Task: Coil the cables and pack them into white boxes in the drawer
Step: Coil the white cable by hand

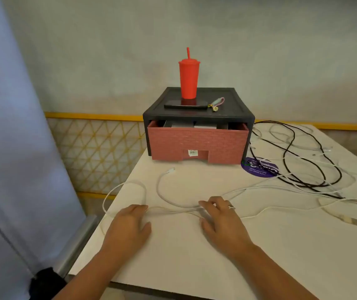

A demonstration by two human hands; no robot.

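Observation:
A thin white cable (159,192) lies in loose loops on the white table, its plug end (171,170) pointing toward the drawer. My left hand (130,221) rests palm down on this cable at its left loop. My right hand (220,217), with a ring, pinches the same cable a little to the right. The pink brick-patterned drawer (197,144) in a black frame stands slightly pulled out, and white boxes (203,126) show inside it. More white cables (303,187) and a black cable (316,161) lie tangled at the right.
A red tumbler with a straw (188,81), a dark phone (185,104) and a keychain (217,102) sit on top of the drawer unit. A purple round sticker (259,167) lies by the drawer's right corner. The table's left edge (112,204) drops off beside my left hand.

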